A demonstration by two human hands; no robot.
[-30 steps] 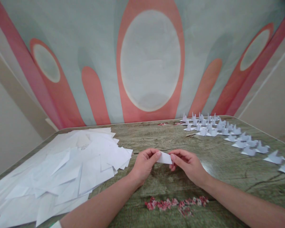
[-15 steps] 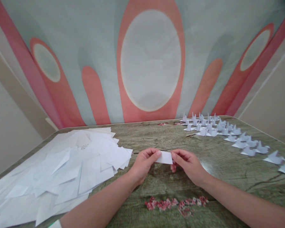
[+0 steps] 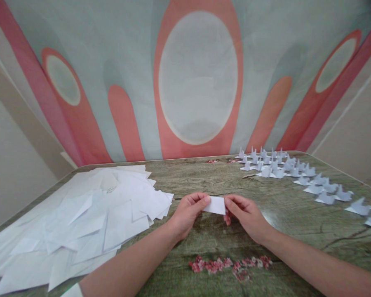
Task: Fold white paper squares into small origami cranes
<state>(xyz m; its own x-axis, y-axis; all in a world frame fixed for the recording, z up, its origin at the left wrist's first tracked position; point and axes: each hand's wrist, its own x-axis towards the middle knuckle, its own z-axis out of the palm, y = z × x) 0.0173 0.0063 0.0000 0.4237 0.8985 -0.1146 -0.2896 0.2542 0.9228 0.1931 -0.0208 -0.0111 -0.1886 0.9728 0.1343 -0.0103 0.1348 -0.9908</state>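
White sleeve: a bit of it point(image 3: 73, 291) shows on your left arm, close to you at 11 o'clock.
Pink flowers: a row of them point(image 3: 214, 265) lies flat on the table top, near you at 12 o'clock, between your two arms.
Paper pile: a big, messy heap of white sheets point(image 3: 88, 229) is at 10 o'clock. It starts close by and goes far up the table, with corners poking out.
Left hand: your left hand point(image 3: 187, 215) pinches the left end of the small white paper point(image 3: 214, 205), thumb on top.
Right hand: your right hand point(image 3: 246, 218) pinches the other end, with the thumb at the right edge.
Small white paper: it is at 12 o'clock, up between your hands, with a flat side facing you.
Paper birds: lots of little white ones point(image 3: 325, 188) stand at 1 to 2 o'clock, with the far ones bunched close together.
Table: the brown-green wood top point(image 3: 198, 177) runs to the wall.
Wall: at 12 o'clock, farthest off, it has a big pale oval point(image 3: 199, 78) with a pink-red ring.
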